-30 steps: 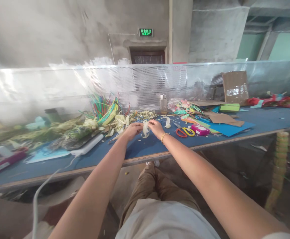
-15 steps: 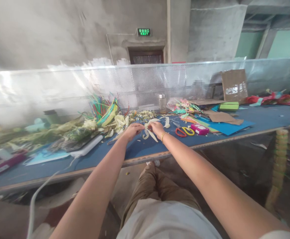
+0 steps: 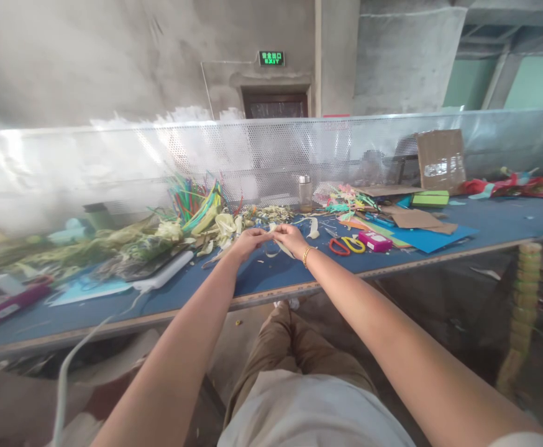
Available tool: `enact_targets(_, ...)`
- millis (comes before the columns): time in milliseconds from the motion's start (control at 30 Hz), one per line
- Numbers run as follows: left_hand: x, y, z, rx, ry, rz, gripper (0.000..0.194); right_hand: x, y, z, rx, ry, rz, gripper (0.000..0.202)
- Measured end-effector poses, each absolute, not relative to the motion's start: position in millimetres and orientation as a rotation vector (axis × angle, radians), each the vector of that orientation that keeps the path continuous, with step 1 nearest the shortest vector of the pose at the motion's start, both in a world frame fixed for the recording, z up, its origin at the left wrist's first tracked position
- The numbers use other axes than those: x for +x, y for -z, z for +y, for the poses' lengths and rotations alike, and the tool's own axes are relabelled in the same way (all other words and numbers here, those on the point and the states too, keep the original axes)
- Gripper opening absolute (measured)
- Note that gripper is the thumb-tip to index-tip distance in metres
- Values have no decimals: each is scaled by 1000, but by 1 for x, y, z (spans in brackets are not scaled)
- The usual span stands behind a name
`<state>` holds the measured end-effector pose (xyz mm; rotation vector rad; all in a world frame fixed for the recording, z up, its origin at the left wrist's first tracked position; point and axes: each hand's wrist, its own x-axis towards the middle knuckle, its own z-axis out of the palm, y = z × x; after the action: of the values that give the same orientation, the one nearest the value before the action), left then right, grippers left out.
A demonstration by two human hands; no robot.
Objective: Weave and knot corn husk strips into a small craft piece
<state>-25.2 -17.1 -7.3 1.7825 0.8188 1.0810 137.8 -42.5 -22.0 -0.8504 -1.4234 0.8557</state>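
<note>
- The head view looks from the wearer's own head, forward and down, over the shirt (image 3: 309,413) at bottom centre.
- It faces the table (image 3: 271,279) across its long edge; that table spans the frame from left to right.
- The left hand (image 3: 251,242) and right hand (image 3: 292,240) sit at arm's length, near mid-frame, their forearms rising from the lower left and lower right.
- It reaches to the wall (image 3: 113,62), farther off, at upper left, and the exit sign (image 3: 271,58) at top centre.

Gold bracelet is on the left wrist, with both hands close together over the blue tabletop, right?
Not quite: the head view shows the gold bracelet on the right hand's wrist. The left hand is indeed close by, over the blue tabletop.
</note>
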Motion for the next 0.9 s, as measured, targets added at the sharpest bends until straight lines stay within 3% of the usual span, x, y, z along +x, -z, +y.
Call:
enact_targets(533,-22,6,-23,1933,-1108,838,17,137,24,-41,-827,-685,-1491,22)
enact_targets(767,-18,2,-31,1823,-1114,788,38,138,22,-42,-826,-650,-1436,22)
enact_targets(900,-19,3,-26,1817,-1145,784,37,138,21,-44,-827,-686,-1442,23)
